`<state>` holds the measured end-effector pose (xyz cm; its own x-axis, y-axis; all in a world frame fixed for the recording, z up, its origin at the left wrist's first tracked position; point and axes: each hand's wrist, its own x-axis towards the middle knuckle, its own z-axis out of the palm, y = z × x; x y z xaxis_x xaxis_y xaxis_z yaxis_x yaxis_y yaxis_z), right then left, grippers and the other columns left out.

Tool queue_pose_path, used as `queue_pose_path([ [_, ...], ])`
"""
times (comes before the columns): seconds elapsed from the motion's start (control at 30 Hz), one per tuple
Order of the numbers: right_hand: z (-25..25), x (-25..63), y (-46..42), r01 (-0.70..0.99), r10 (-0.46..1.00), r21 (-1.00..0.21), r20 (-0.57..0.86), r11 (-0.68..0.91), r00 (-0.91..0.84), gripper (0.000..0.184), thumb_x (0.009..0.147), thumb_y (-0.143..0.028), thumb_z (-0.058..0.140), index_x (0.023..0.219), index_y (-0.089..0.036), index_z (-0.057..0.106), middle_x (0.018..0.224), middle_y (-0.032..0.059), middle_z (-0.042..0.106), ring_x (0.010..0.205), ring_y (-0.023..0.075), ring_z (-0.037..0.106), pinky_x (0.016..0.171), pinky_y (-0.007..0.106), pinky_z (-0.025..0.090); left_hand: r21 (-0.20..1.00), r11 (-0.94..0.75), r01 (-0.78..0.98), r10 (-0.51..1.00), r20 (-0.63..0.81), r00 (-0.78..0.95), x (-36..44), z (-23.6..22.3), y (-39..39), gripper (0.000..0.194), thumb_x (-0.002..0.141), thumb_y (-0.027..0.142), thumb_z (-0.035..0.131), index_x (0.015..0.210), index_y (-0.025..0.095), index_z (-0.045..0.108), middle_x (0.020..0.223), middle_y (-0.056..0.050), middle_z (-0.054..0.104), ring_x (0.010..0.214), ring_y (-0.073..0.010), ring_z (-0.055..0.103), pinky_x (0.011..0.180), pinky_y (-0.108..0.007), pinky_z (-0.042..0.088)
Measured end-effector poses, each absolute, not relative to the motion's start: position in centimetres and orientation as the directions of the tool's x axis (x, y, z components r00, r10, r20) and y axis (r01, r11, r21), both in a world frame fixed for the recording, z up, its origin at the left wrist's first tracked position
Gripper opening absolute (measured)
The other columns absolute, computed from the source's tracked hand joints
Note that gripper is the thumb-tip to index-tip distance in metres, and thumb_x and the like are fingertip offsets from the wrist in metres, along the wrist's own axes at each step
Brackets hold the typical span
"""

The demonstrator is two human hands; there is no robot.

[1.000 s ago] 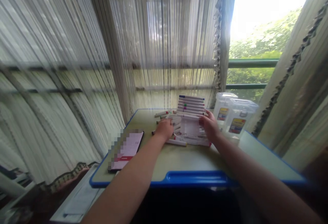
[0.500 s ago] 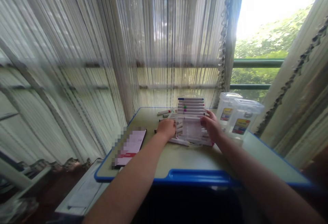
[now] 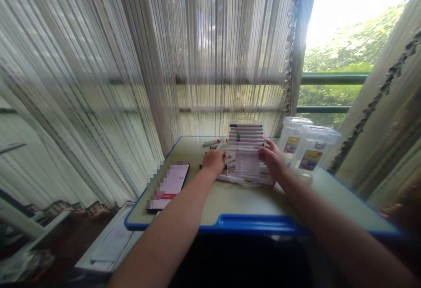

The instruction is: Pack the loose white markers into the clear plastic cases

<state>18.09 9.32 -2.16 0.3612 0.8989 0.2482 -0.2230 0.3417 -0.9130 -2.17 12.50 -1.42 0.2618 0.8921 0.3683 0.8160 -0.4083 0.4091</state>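
Note:
A clear marker case [image 3: 247,161] stands on the desk with several white markers [image 3: 246,134] in a stacked row across its upper part. My right hand [image 3: 272,160] grips the case's right edge, thumb in front and fingers behind. At the left side, my left hand [image 3: 213,162] is closed, its fingertips close to the case; what they pinch is too small and blurred to tell. Loose markers lie under and around my left hand, among them a white marker [image 3: 230,178] in front of the case and a red-banded marker [image 3: 212,142] behind the hand.
Two clear plastic containers [image 3: 311,152] with labels stand right of the case. A tablet or phone [image 3: 173,185] with a lit screen lies on the left. The desk has a blue edge [image 3: 256,222]; striped curtains [image 3: 210,59] hang behind it.
The view has shifted slightly, so everything sits a little further right. My left hand has closed and come nearer the case's left side. My right hand keeps its grip on the case.

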Motion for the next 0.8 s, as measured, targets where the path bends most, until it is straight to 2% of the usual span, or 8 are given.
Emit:
queue_pose_path([
  [0.17,-2.1,18.1,9.3,-0.231,0.897,-0.911,0.242,0.341,0.369,0.047,0.053,-0.02,0.062,0.099,-0.022,0.054,0.064,-0.0062,0.059,0.05,0.0099,0.048,0.05,0.024,0.038,0.536,-0.382,0.753,0.907,0.375,0.194,-2.1,-1.4,12.9,0.013,0.074,0.015,0.061,0.077,0.023,0.071,0.087,-0.008,0.071,0.091,-0.0243,0.064,0.089,-0.035,0.044],
  [0.27,-2.0,18.2,9.2,-0.253,0.901,-0.908,0.23,0.334,0.367,0.048,0.051,-0.019,0.062,0.098,-0.022,0.054,0.064,-0.0062,0.06,0.051,0.0104,0.049,0.05,0.025,0.04,0.608,-0.374,0.701,0.907,0.398,0.139,-2.1,-1.4,13.1,0.012,0.074,0.013,0.061,0.073,0.021,0.07,0.085,-0.009,0.071,0.091,-0.0248,0.064,0.09,-0.034,0.044],
  [0.4,-2.0,18.3,9.3,-0.264,0.905,-0.907,0.22,0.327,0.364,0.05,0.051,-0.018,0.062,0.099,-0.022,0.053,0.062,-0.0064,0.06,0.051,0.0108,0.05,0.05,0.025,0.041,0.645,-0.389,0.658,0.876,0.481,0.046,-2.3,-1.2,13.4,0.016,0.076,0.01,0.056,0.073,0.018,0.07,0.082,-0.011,0.07,0.089,-0.0265,0.065,0.089,-0.036,0.045],
  [0.53,-1.9,18.3,9.4,-0.268,0.903,-0.902,0.23,0.337,0.362,0.048,0.05,-0.019,0.06,0.097,-0.023,0.054,0.06,-0.0079,0.057,0.049,0.0102,0.049,0.049,0.024,0.04,0.692,-0.363,0.624,0.861,0.506,-0.06,-2.6,-1.1,13.7,0.016,0.076,0.008,0.056,0.076,0.017,0.069,0.083,-0.01,0.071,0.088,-0.0243,0.066,0.087,-0.036,0.047],
  [0.6,-1.9,18.3,9.4,-0.275,0.905,-0.9,0.232,0.34,0.357,0.047,0.05,-0.019,0.06,0.096,-0.023,0.053,0.061,-0.0078,0.057,0.049,0.0103,0.049,0.049,0.024,0.04,0.788,-0.314,0.53,0.875,0.457,-0.162,-2.6,-1.2,14.1,0.013,0.075,0.008,0.057,0.077,0.016,0.067,0.081,-0.009,0.07,0.083,-0.0218,0.066,0.082,-0.034,0.049],
  [0.67,-1.8,18.3,9.4,-0.275,0.905,-0.9,0.23,0.337,0.357,0.048,0.05,-0.019,0.06,0.097,-0.023,0.052,0.061,-0.0074,0.057,0.049,0.0103,0.049,0.049,0.024,0.041,0.89,-0.285,0.356,0.884,0.388,-0.262,-2.5,-1.2,14.6,0.009,0.075,0.009,0.059,0.077,0.016,0.065,0.077,-0.006,0.069,0.075,-0.0186,0.065,0.076,-0.032,0.051],
  [0.8,-1.9,18.3,9.3,-0.245,0.891,-0.907,0.231,0.343,0.392,0.061,0.051,-0.018,0.06,0.11,-0.025,0.046,0.057,-0.0102,0.054,0.047,0.0096,0.046,0.047,0.022,0.037,0.937,-0.347,0.03,0.886,0.338,-0.317,-2.2,-1.4,15.5,0.006,0.073,0.012,0.061,0.078,0.015,0.064,0.072,-0.002,0.066,0.066,-0.0137,0.062,0.069,-0.028,0.051],
])
